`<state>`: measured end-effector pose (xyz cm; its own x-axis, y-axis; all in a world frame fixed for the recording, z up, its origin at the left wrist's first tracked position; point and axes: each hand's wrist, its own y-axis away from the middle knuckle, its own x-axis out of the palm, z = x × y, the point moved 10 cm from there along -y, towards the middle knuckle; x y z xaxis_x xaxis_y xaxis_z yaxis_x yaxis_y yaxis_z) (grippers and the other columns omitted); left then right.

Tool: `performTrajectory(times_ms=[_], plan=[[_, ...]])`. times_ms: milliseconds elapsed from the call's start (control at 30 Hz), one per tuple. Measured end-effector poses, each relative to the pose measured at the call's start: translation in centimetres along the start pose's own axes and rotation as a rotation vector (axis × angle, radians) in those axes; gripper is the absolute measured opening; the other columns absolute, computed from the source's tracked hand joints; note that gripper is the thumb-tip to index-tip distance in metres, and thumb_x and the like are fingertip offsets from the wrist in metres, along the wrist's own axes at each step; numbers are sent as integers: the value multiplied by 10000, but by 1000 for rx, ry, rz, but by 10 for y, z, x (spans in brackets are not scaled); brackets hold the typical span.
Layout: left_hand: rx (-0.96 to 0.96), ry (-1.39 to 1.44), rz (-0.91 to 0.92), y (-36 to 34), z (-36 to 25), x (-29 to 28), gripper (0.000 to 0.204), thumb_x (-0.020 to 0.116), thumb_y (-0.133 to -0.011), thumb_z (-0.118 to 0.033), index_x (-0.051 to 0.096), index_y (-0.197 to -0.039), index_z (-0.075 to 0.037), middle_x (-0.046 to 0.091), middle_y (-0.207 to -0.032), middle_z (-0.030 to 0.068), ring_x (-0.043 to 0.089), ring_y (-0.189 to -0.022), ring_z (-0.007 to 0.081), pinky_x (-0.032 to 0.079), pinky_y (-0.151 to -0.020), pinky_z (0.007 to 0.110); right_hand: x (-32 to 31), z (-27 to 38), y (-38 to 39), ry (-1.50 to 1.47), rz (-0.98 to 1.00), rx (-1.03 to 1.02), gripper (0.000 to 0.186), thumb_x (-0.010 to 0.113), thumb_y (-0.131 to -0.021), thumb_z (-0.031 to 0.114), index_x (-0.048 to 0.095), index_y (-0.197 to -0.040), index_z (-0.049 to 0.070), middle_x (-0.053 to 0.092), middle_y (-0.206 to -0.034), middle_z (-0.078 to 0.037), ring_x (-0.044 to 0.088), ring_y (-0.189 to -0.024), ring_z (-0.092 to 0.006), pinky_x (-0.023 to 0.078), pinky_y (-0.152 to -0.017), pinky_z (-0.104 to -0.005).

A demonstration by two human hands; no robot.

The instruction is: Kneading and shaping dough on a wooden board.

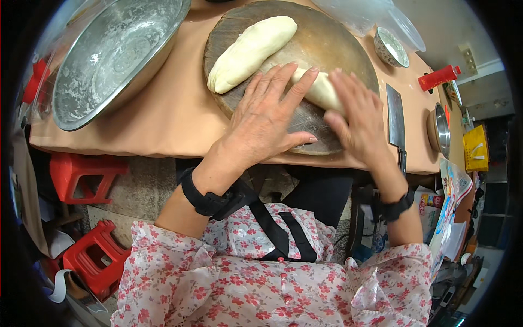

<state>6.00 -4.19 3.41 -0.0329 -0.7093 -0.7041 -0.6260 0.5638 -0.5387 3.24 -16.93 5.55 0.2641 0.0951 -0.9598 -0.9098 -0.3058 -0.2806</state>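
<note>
A round wooden cutting board [332, 43] lies on the table with two pieces of pale dough on it. The larger dough log [251, 53] rests untouched at the board's upper left. Under and between my hands is a second, smaller dough roll [322, 92], partly covered by my fingers. My left hand [267, 111] lies over its left end, fingers stretched and thumb spread. At the roll's right end my right hand [357, 117] has its fingers extended and is slightly blurred. Neither hand is wrapped round the dough.
A large flour-dusted metal basin [122, 54] stands tilted at the left. Right of the board lie a cleaver [396, 117], a patterned bowl of white powder [390, 48], a red bottle [439, 78] and a steel bowl [440, 129]. Red stools [98, 256] stand on the floor.
</note>
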Motion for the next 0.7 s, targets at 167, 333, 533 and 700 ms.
performTrajectory(times_ms=[167,333,533,700], plan=[[1,8,-26,-3,-2,-2,1024,845,-668,-399,322,-1513,-154,353,-1478,188,392,-1345,381,361,-1104,471,25,-87,-33,-185,56,329,592,385,-1001,546,453,-1449,165,472,-1467,-111,334,-1416,-356,212,-1130,-519],[-10,7,-60,0,1,-4,1025,849,-666,-390,322,-1515,-164,330,-1499,184,371,-1364,382,352,-1113,475,18,-52,-21,-134,30,266,581,384,-999,542,458,-1446,179,475,-1461,-129,371,-1386,-371,240,-1111,-517],[16,14,-59,1,-2,-4,1005,854,-651,-371,354,-1503,-187,331,-1513,162,334,-1391,396,343,-1118,486,-15,48,31,4,-33,-115,539,480,-952,516,563,-1364,179,477,-1451,-117,449,-1288,-357,330,-1021,-480],[22,-10,-27,-1,-7,-2,962,842,-667,-393,383,-1489,-193,343,-1513,146,338,-1388,404,347,-1113,497,-7,38,31,11,-51,-108,600,514,-940,507,502,-1411,136,453,-1471,-110,438,-1310,-342,313,-1042,-474]])
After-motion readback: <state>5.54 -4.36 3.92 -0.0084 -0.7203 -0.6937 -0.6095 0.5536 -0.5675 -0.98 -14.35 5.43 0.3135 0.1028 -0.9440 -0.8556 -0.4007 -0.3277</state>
